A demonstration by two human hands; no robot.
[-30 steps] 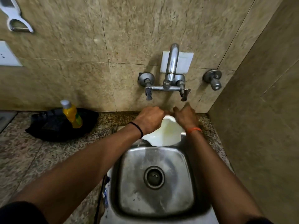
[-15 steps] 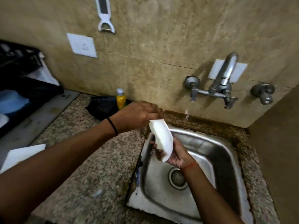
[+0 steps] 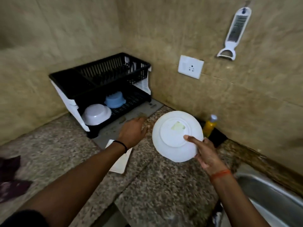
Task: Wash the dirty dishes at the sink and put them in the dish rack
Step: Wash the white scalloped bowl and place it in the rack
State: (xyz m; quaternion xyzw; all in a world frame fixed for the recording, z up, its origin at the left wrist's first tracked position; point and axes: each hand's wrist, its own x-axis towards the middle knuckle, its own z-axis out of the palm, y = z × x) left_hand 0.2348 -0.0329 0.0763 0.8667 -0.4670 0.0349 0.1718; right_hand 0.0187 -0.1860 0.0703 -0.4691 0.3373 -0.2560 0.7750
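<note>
From the head view we see the white bowl [image 3: 177, 135] held up over the granite desk [image 3: 155, 185], its underside turned towards us and its mouth facing away, so the foot ring and a pale yellowish patch on the base show plainly. Being round, it has no long axis to speak of; it is tilted up on edge rather than lying flat.

The inside of the bowl is hidden from us. Our right hand [image 3: 207, 154] covers the lower right of the rim, and the fingers behind the bowl cannot be seen. The sink [image 3: 268, 195] is cut off at the lower right corner. The upper tier of the black dish rack [image 3: 105, 82] is dark and blurred (something stands at its far end, but we cannot make it out). On the lower tier a white bowl and a blue one lie mouth down.

The grip of our right hand is closed on the bowl, thumb pressed on the base just inside the foot ring; the bowl stands up and to the left of that hand. Our left hand [image 3: 132, 131] is empty, fingers straight and relaxed, stretched out just beside the bowl on the rack side, apart from it. A yellow bottle [image 3: 209, 126] stands behind the bowl by the wall.
</note>
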